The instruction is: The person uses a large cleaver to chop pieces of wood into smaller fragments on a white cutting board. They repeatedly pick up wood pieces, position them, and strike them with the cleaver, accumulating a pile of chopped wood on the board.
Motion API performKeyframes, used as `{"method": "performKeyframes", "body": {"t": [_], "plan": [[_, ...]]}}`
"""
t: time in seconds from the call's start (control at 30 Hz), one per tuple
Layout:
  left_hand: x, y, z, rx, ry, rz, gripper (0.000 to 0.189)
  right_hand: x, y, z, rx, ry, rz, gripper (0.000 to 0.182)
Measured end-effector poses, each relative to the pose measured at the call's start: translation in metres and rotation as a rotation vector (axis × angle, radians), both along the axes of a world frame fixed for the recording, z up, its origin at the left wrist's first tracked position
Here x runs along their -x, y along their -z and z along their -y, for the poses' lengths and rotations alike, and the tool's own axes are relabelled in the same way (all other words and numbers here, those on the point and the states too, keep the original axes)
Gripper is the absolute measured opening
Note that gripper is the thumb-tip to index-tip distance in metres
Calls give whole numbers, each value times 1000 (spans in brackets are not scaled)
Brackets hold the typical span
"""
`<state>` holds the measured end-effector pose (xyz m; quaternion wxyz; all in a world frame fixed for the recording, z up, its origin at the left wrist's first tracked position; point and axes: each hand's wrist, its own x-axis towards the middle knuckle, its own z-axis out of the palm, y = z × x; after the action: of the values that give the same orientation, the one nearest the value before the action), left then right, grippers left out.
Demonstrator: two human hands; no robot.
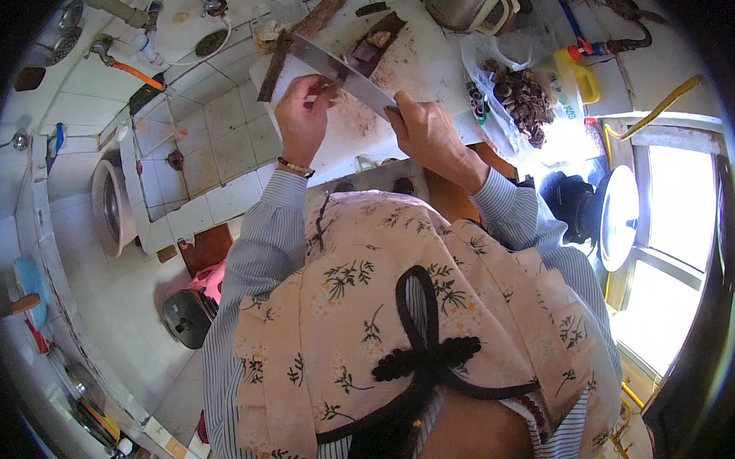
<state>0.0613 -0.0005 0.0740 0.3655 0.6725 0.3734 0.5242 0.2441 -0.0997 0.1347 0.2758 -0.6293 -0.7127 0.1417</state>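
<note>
My right hand (421, 127) grips the handle of a broad-bladed kitchen knife (359, 87), whose blade points up and to the left over a white board (340, 145). At the blade's near left side is my left hand (307, 110), fingers curled, with a small pale bit by the fingertips; whether they hold it is unclear. A dark, bark-like strip (274, 69) stands beside the blade's tip. Beyond the knife lies a dark trough-shaped piece (378, 44) with chunks in it. A brown, log-like piece (320, 14) rests at the board's far edge. Brown crumbs are scattered over the board.
A clear plastic bag of dark brown shavings or peelings (521, 103) sits to the right, near a yellow bottle (578, 76). An electric kettle (469, 7) stands at the back right. A tiled sink basin (218, 131) is on the left, and a white round lid (619, 217) is by the window.
</note>
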Motion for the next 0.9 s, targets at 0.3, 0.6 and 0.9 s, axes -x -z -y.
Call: {"method": "performKeyframes", "body": {"t": [0.3,0.6,0.9], "plan": [[9,24,-27,-17,-120,-181,14,0,47,-21,21,6,45,16],[5,5,-3,-67,-103,-200,10,3,59,-14,34,0,32,15],[1,-3,3,-155,-32,-236,8,-3,72,-9,86,11,5,18]]}}
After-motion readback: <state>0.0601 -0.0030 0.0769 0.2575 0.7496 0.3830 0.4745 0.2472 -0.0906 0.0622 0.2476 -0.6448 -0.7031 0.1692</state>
